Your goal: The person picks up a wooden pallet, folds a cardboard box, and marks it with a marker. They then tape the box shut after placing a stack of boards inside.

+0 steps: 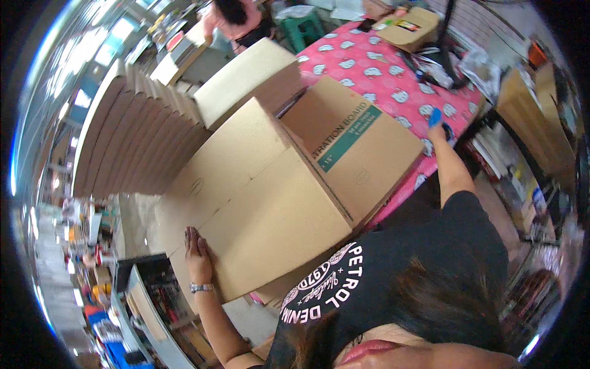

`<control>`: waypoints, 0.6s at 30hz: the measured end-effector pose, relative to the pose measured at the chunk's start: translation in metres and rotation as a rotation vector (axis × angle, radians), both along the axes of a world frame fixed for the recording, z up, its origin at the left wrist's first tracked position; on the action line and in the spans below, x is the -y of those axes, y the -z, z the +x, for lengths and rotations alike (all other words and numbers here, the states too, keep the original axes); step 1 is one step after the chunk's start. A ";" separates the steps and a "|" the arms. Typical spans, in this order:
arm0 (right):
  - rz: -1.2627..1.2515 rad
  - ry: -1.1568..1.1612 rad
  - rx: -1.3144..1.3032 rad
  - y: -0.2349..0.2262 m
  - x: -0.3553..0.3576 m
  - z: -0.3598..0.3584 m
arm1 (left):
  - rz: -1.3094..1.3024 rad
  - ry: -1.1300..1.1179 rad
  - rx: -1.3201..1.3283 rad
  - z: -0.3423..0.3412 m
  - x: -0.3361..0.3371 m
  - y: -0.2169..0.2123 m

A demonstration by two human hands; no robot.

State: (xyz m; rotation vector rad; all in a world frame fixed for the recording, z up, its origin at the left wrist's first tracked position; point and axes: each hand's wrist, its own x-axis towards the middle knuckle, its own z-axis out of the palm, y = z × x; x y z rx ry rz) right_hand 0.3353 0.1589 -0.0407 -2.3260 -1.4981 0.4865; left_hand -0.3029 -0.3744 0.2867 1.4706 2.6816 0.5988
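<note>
While left hand (198, 255) fingers press flat on cardboard box (270, 203), right hand (437, 126) pinches blue tool (435, 116).

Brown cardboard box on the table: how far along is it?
Done: the brown cardboard box stands with its top flaps folded shut. In hand: the left hand presses the flaps down; the right hand reaches a blue object on the pink patterned tablecloth. Left: no tape visible on the seam.
</note>
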 end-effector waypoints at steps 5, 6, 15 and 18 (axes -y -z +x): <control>0.058 -0.110 -0.037 -0.020 -0.003 -0.070 | -0.007 -0.085 -0.036 0.006 0.005 -0.010; 0.135 -0.164 -0.062 -0.045 -0.016 -0.084 | 0.013 -0.068 -0.033 0.005 0.002 -0.005; 0.310 -1.510 -1.284 -0.391 0.180 -0.390 | 0.033 -0.109 -0.011 0.000 0.012 0.005; 0.249 -1.775 -1.289 -0.398 0.245 -0.452 | 0.066 -0.072 0.063 0.001 0.001 0.008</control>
